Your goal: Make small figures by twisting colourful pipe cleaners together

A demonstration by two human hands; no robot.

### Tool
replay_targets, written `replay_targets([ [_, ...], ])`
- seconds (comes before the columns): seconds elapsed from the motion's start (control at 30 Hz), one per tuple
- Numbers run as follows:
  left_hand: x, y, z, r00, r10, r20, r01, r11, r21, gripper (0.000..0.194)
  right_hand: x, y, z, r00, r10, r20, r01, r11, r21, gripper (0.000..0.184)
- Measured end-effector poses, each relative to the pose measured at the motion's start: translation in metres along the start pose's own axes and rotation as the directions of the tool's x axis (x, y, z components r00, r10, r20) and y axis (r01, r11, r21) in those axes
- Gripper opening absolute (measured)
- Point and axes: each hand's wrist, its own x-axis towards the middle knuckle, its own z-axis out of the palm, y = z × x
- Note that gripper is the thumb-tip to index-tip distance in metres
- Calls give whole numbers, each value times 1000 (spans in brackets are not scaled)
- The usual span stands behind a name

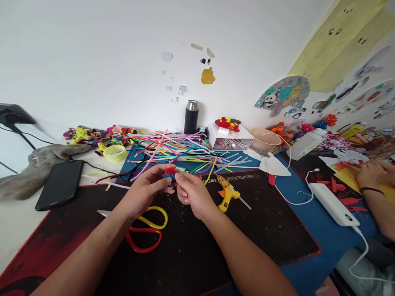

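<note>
My left hand (149,185) pinches a small fuzzy pipe-cleaner figure (169,174), red on top with blue and purple below. From the other side, my right hand (194,192) has its thumb and fingertips closed at the figure's right edge. The fingers cover part of it. Scissors (145,240) with one red and one yellow handle lie on the black mat under my left forearm. A yellow glue gun (227,192), with a clear stick out of its back, rests to the right of my hands. Behind them spreads a pile of coloured pipe cleaners (173,148).
A black phone (60,183) lies at the left, near a roll of pale yellow tape (115,153). At the back stand a black thermos (191,117) and a white box (231,137). A white power bank (333,204) with cables and another person's hand (375,176) are at the right.
</note>
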Motion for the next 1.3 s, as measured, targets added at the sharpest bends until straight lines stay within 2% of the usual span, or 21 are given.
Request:
replay_targets([
  [0.2,0,3,2,1000,-14,-20,13,999,-33,42,0,0,2,1000,-3,8,4,1000,-16,52],
  [0.37,-2,3,3,1000,-23,-20,23,999,-33,39,-1,-3,3,1000,12,5,-12,1000,-4,48],
  [0.73,-3,6,2,997,-62,37,67,987,-143,35,-1,-7,2,1000,11,-28,-11,1000,-3,45],
  [0.93,-2,3,0,997,-60,39,65,987,-144,29,-1,-5,0,1000,4,-30,-5,1000,-10,46],
  [1.3,-3,5,3,998,-56,37,60,990,-125,31,0,-2,0,999,15,-31,-15,1000,-9,45],
])
